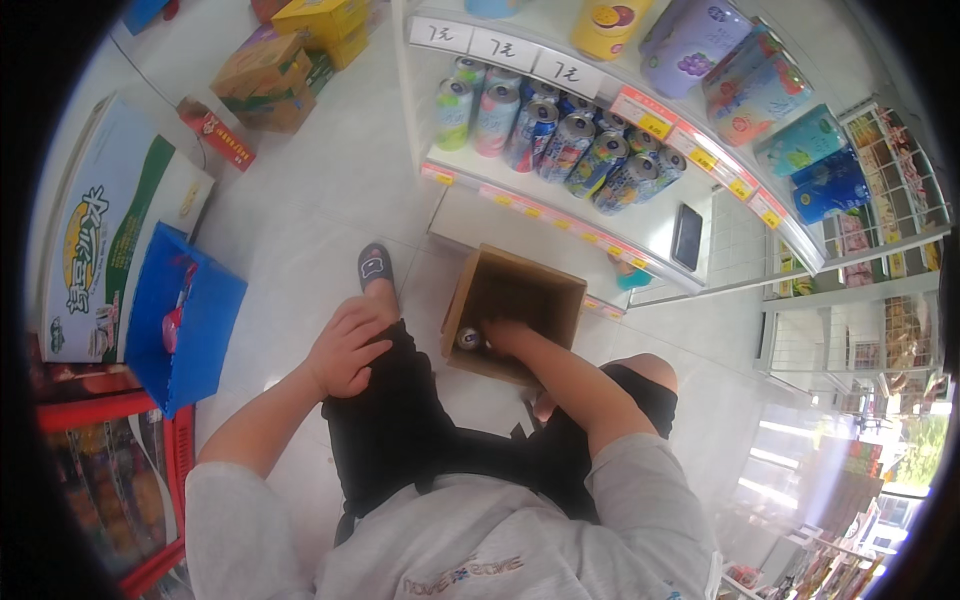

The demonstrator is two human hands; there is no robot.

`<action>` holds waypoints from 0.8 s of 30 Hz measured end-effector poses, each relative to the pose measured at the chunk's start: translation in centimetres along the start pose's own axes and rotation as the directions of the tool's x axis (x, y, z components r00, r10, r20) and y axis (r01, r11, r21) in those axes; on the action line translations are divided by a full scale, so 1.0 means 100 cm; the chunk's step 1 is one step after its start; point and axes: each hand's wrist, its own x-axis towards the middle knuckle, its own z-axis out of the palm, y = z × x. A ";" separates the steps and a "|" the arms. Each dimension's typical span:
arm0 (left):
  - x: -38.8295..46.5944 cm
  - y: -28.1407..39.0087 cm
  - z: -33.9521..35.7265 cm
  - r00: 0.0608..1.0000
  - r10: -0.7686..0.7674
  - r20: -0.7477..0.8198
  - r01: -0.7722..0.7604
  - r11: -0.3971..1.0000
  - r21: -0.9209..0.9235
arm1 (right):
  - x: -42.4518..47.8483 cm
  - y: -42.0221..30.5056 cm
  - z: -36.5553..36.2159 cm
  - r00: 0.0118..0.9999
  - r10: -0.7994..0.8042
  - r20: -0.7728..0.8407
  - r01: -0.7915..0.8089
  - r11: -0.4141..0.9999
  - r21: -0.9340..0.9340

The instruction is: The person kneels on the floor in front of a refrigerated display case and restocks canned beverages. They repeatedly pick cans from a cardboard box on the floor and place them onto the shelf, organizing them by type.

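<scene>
My right hand (507, 336) reaches down inside an open cardboard box (547, 279) on the floor; its fingers are dim and partly hidden. Beside those fingers, in the box's near left corner, stands a drink can (469, 339) with its lid up. Whether I touch that can is not plain. My left hand (348, 346) rests on my left knee, fingers spread, holding nothing. Beyond the box, several drink cans (568, 147) stand in rows on a white store shelf (491, 176).
A smartphone (687, 237) lies at the shelf's right end. Above it runs another shelf with price tags (641, 112) and drink cans (697, 45). On my left are a blue bin (202, 330), a large printed carton (105, 247) and a red-framed display case (97, 412). Cardboard boxes (266, 82) sit farther off.
</scene>
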 end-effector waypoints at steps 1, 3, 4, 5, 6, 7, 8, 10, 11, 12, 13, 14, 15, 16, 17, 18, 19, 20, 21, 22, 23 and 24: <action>0.005 -0.001 0.004 1.000 0.011 -0.007 -0.011 1.000 0.001 | -0.003 0.003 -0.010 0.999 0.000 0.047 0.000 1.000 0.014; 0.010 0.001 0.006 1.000 0.022 -0.012 -0.021 1.000 0.012 | -0.013 0.005 -0.040 0.999 -0.027 0.044 0.026 1.000 0.010; 0.009 0.003 0.008 1.000 0.009 0.005 -0.009 1.000 0.015 | -0.021 -0.002 -0.061 0.998 -0.055 0.002 0.055 0.998 -0.007; 0.007 0.004 0.006 1.000 -0.007 0.023 0.007 1.000 0.024 | -0.029 -0.010 -0.087 0.995 -0.089 -0.041 0.088 0.996 -0.026; 0.008 0.006 0.007 0.999 -0.016 0.039 0.015 1.000 0.026 | -0.038 -0.008 -0.113 0.977 -0.148 -0.156 0.156 0.987 0.037; 0.011 0.006 0.007 0.999 -0.011 0.040 0.010 1.000 0.017 | -0.050 -0.004 -0.140 0.943 -0.193 -0.272 0.225 0.970 0.092; 0.009 0.009 0.003 0.999 -0.020 0.046 0.019 1.000 0.019 | -0.067 -0.012 -0.178 0.933 -0.157 -0.324 0.217 0.963 0.160; 0.018 0.006 0.006 0.999 -0.003 0.043 0.003 1.000 0.017 | -0.103 0.008 -0.222 0.825 -0.060 -0.562 0.218 0.951 0.219; 0.019 0.004 0.009 0.999 0.001 0.045 -0.002 1.000 0.025 | -0.115 0.026 -0.231 0.690 -0.022 -0.724 0.245 0.948 0.205; 0.018 0.003 0.011 0.999 -0.002 0.049 0.000 0.999 0.037 | -0.128 0.042 -0.243 0.491 0.013 -0.871 0.173 0.978 0.112; 0.019 0.002 0.011 0.998 -0.007 0.060 0.005 0.999 0.037 | -0.142 0.058 -0.254 0.260 0.021 -0.965 0.076 0.996 0.042; 0.021 0.002 0.011 0.997 -0.009 0.071 0.007 0.999 0.035 | -0.153 0.078 -0.265 0.122 0.069 -0.990 0.004 0.998 0.070; 0.022 0.002 0.011 0.996 -0.013 0.083 0.010 0.999 0.034 | -0.160 0.094 -0.274 -0.020 0.106 -0.994 -0.063 0.992 0.107; 0.020 0.002 0.010 0.995 -0.026 0.100 0.021 0.999 0.046 | -0.165 0.101 -0.280 -0.067 0.108 -0.992 -0.142 0.983 0.117; 0.018 0.003 0.009 0.992 -0.039 0.117 0.033 0.998 0.058 | -0.168 0.106 -0.285 -0.114 0.107 -0.988 -0.220 0.967 0.131; 0.019 0.003 0.010 0.990 -0.047 0.130 0.039 0.997 0.065 | -0.171 0.114 -0.287 -0.161 0.100 -0.982 -0.303 0.942 0.146; 0.021 0.002 0.011 0.990 -0.043 0.132 0.035 0.997 0.064 | -0.169 0.122 -0.285 -0.129 0.125 -0.984 -0.295 0.942 0.158; 0.022 0.002 0.012 0.990 -0.039 0.135 0.031 0.998 0.062 | -0.166 0.129 -0.281 -0.096 0.148 -0.984 -0.287 0.943 0.170; 0.024 0.002 0.012 0.990 -0.036 0.139 0.028 0.998 0.059 | -0.165 0.131 -0.280 -0.062 0.173 -0.983 -0.278 0.943 0.184; 0.025 0.003 0.012 0.990 -0.034 0.140 0.026 0.998 0.058 | -0.163 0.133 -0.278 -0.044 0.243 -0.969 -0.230 0.941 0.246; 0.027 0.003 0.013 0.989 -0.030 0.142 0.023 0.998 0.056 | -0.160 0.135 -0.276 -0.022 0.310 -0.950 -0.184 0.933 0.309; 0.029 0.004 0.011 0.989 -0.031 0.143 0.023 0.998 0.060 | -0.158 0.133 -0.277 0.002 0.372 -0.928 -0.132 0.920 0.369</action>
